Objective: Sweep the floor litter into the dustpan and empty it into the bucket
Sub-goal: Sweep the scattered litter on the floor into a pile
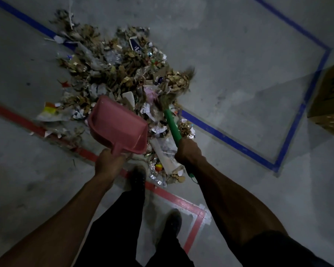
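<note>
With the dustpan (pixel 117 125) gripped by the left hand (pixel 108 162) and the broom (pixel 173 126) by the right hand (pixel 187 151), litter (pixel 112 68) could be scattered past the raised pan.

A cardboard box (pixel 329 101) sits right (partly cropped) beyond blue tape (pixel 295 120).

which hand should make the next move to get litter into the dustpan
Probably the right hand: it grips the green broom, whose bristles sit in the litter. The left hand only holds the empty pink dustpan.
</note>
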`<state>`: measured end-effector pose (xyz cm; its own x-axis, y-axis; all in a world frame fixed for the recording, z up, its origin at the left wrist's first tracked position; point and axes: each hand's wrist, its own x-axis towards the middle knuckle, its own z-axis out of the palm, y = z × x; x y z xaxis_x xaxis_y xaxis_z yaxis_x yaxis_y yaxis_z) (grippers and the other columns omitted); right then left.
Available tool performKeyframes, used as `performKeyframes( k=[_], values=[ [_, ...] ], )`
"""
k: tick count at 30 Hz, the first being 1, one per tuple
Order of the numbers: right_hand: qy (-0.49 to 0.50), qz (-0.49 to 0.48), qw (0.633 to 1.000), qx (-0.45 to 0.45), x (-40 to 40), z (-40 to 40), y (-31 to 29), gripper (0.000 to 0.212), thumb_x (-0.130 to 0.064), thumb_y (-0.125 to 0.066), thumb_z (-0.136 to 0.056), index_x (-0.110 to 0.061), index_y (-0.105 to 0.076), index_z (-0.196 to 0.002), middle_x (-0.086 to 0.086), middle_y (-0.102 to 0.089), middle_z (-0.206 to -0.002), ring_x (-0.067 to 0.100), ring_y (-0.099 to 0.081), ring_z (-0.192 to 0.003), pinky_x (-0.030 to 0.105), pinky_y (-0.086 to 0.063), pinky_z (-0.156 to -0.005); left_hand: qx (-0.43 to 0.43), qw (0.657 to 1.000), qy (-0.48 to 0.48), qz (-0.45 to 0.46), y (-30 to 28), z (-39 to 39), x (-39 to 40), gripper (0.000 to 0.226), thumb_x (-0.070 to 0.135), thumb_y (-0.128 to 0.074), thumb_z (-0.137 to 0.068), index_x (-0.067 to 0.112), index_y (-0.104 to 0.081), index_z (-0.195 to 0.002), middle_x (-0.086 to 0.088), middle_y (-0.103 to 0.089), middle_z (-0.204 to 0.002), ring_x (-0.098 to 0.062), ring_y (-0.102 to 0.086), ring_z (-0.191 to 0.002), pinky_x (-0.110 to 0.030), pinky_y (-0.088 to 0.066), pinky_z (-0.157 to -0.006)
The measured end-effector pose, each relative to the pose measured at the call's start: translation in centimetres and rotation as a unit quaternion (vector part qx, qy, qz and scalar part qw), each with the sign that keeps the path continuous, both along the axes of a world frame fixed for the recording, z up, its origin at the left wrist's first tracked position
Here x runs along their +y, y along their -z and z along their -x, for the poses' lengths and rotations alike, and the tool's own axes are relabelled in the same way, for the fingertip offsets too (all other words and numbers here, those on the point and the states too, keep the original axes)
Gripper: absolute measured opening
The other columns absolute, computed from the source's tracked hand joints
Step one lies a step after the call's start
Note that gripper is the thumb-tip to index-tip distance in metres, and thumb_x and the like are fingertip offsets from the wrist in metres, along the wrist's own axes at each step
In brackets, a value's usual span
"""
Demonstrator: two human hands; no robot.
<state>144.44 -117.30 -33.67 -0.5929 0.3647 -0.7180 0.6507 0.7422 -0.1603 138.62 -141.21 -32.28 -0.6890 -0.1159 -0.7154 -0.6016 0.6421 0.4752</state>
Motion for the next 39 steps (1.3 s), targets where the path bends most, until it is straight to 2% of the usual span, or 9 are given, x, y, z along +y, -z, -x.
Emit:
performKeyframes(
  k=[6,12,15,18,22,27,31,35,39],
  values=[
    [0.057,-0.016,0.998,-0.005,0.8,-7.7,-3.8,0.037,-0.014,-0.066,-0.08,-0.013,-0.055,-0.115,0.006,-0.059,-0.091,0.017,-0.05,-0.067,0.024,-0.036,-0.053,0.002,1.0,0.018,-0.019,-1.1,-0.8,1.1,0.019,0.022,-0.069,-0.081,0.013,-0.061,-0.066,-0.004,-0.06,-0.06,-0.021,-0.056,-0.053,-0.024,-0.04,-0.046],
    [0.205,-0.023,0.978,-0.034,-1.8,-16.9,-8.0,0.03,-0.014,-0.063,-0.074,-0.017,-0.056,-0.103,0.002,-0.059,-0.083,0.021,-0.05,-0.068,0.018,-0.026,-0.046,-0.002,0.997,0.07,-0.018,-2.7,-0.7,0.6,0.016,0.021,-0.064,-0.075,0.016,-0.055,-0.063,-0.014,-0.063,-0.065,-0.034,-0.065,-0.068,-0.04,-0.051,-0.059],
    [0.258,-0.019,0.964,-0.064,-2.8,-19.2,-8.8,0.029,-0.013,-0.063,-0.076,-0.013,-0.058,-0.104,0.008,-0.066,-0.093,0.023,-0.054,-0.071,0.022,-0.036,-0.051,-0.022,0.996,0.084,-0.031,-2.8,-0.5,0.2,0.014,0.03,-0.061,-0.07,0.019,-0.052,-0.067,-0.03,-0.065,-0.089,-0.043,-0.066,-0.081,-0.042,-0.05,-0.063],
    [0.361,0.028,0.93,-0.062,-3.8,-19.3,-8.3,0.031,-0.008,-0.064,-0.075,-0.004,-0.061,-0.105,0.018,-0.069,-0.092,0.028,-0.069,-0.07,0.035,-0.059,-0.061,-0.039,0.996,0.069,-0.032,-2.6,-0.3,-0.2,0.028,0.038,-0.061,-0.069,0.011,-0.054,-0.071,-0.026,-0.067,-0.088,-0.041,-0.067,-0.083,-0.038,-0.048,-0.064],
    [0.38,0.08,0.92,-0.05,-5.8,-16.8,-6.1,0.035,-0.005,-0.069,-0.077,0.003,-0.062,-0.11,0.016,-0.068,-0.085,0.012,-0.061,-0.042,0.017,-0.043,-0.034,-0.038,0.996,0.08,-0.031,-2.4,-0.8,-1.0,0.027,0.037,-0.059,-0.054,0.013,-0.056,-0.066,-0.021,-0.063,-0.071,-0.042,-0.066,-0.08,-0.035,-0.042,-0.059],
    [0.359,0.114,0.926,-0.018,-8.6,-14.9,-5.1,0.035,-0.008,-0.069,-0.075,0.0,-0.062,-0.109,0.019,-0.07,-0.092,0.027,-0.072,-0.064,0.039,-0.061,-0.059,-0.03,0.996,0.079,-0.04,-2.5,-2.2,-2.3,0.035,0.033,-0.058,-0.054,0.004,-0.059,-0.074,-0.03,-0.063,-0.08,-0.048,-0.064,-0.086,-0.034,-0.039,-0.058],
    [0.385,0.1,0.917,0.017,-10.5,-19.0,-6.6,0.036,-0.006,-0.065,-0.076,-0.005,-0.061,-0.112,0.015,-0.069,-0.086,0.024,-0.068,-0.057,0.027,-0.053,-0.042,-0.019,0.994,0.102,-0.04,-3.9,-4.2,-3.2,0.05,0.033,-0.056,-0.054,-0.003,-0.064,-0.087,-0.031,-0.064,-0.086,-0.048,-0.064,-0.088,-0.036,-0.042,-0.06],
    [0.464,0.095,0.877,0.081,-13.2,-24.7,-8.7,0.026,-0.004,-0.061,-0.078,-0.016,-0.056,-0.099,0.009,-0.065,-0.071,0.023,-0.064,-0.051,0.026,-0.05,-0.04,-0.008,0.989,0.147,-0.024,-5.7,-6.9,-4.6,0.061,0.036,-0.056,-0.057,0.0,-0.065,-0.106,-0.024,-0.066,-0.104,-0.04,-0.064,-0.096,-0.043,-0.052,-0.076],
    [0.541,0.101,0.827,0.117,-15.6,-29.8,-9.2,0.019,0.001,-0.062,-0.078,-0.007,-0.058,-0.095,0.01,-0.06,-0.066,0.019,-0.058,-0.045,0.027,-0.051,-0.039,0.014,0.987,0.157,-0.032,-6.5,-10.1,-6.6,0.046,0.031,-0.06,-0.065,0.003,-0.067,-0.1,-0.016,-0.065,-0.093,-0.031,-0.062,-0.084,-0.035,-0.046,-0.068]
  ],
)
